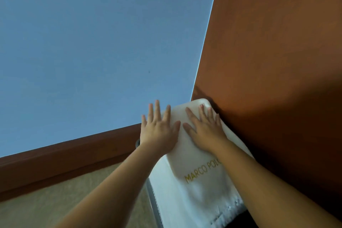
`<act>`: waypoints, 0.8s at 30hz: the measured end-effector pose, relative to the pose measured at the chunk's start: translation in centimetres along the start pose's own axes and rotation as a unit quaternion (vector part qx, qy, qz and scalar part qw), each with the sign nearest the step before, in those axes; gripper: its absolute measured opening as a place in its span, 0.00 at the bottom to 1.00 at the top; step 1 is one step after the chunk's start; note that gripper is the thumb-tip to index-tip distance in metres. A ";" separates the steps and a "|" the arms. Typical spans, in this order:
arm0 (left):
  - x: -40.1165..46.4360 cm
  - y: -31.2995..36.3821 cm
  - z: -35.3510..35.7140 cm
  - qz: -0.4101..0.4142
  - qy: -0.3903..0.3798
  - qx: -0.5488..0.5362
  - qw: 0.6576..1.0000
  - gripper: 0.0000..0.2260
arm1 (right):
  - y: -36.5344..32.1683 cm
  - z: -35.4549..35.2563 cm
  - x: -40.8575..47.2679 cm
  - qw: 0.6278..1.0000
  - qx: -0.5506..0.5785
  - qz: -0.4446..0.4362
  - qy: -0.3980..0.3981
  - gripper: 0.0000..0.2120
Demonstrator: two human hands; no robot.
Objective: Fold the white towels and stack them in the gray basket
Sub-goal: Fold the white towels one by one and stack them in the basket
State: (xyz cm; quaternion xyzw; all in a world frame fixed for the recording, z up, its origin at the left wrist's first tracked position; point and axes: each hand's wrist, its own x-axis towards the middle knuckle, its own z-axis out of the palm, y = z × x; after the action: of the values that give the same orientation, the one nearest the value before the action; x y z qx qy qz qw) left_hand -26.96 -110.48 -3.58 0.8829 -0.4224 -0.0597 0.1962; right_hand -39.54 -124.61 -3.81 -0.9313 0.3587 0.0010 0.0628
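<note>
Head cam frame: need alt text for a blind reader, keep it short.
Two bare hands, left hand and right hand, press flat with straight fingers on a folded white towel lettered "MARCO POLO" in gold. The towel lies in a corner between a blue wall and a brown wooden panel; a thin gray edge shows along its left side.

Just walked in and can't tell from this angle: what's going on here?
A person is pressing a folded white towel flat with both hands. The left hand lies on its left edge, the right hand near its far end, fingers straight. The towel, lettered MARCO POLO, lies in a corner beside a brown panel. No basket clearly shows.
</note>
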 end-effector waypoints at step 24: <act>-9.2 2.4 0.0 0.093 -0.171 0.094 0.976 0.67 | 2.5 0.7 -8.9 0.998 -0.008 0.031 -0.051 0.31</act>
State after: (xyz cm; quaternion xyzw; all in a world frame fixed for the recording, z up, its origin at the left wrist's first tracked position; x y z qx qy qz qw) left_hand -34.55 -104.71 -3.24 0.8308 -0.5340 -0.1514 0.0421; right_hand -47.80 -120.47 -4.39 -0.9189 0.3838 0.0534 0.0735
